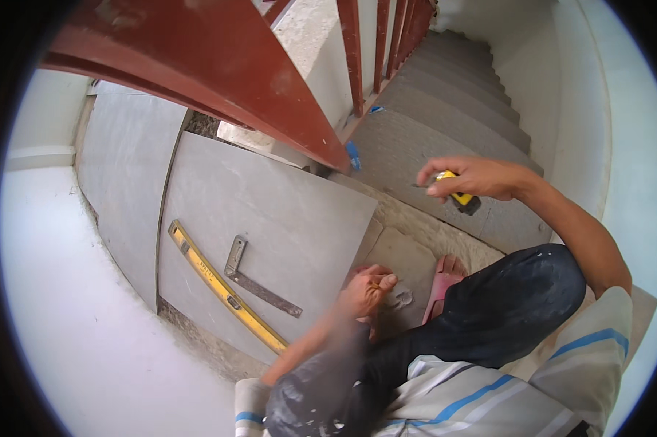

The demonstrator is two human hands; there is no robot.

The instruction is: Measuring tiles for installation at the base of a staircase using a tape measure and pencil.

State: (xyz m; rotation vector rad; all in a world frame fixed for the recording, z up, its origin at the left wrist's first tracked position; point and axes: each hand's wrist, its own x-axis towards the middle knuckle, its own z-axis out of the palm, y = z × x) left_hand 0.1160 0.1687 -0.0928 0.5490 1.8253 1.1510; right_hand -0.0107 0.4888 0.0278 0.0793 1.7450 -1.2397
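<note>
My right hand [489, 177] holds a yellow and black tape measure [465, 201] above the stair at the right, with its fingers curled round the case. Low over the near edge of a large grey tile [270, 197], my left hand [368, 293] is closed, fingers bent in. A small yellowish bit shows at its fingers, too little to name. On the tile to the left lie a yellow spirit level [223, 285] and a metal try square [261, 289], side by side.
A red metal railing [197, 65] slants across the top, its post meeting the floor by blue scraps [353, 155]. Grey stairs [445, 95] run down at the upper right. A white wall [88, 313] borders the tiles. My foot in a pink sandal [439, 290] rests by a rough floor strip.
</note>
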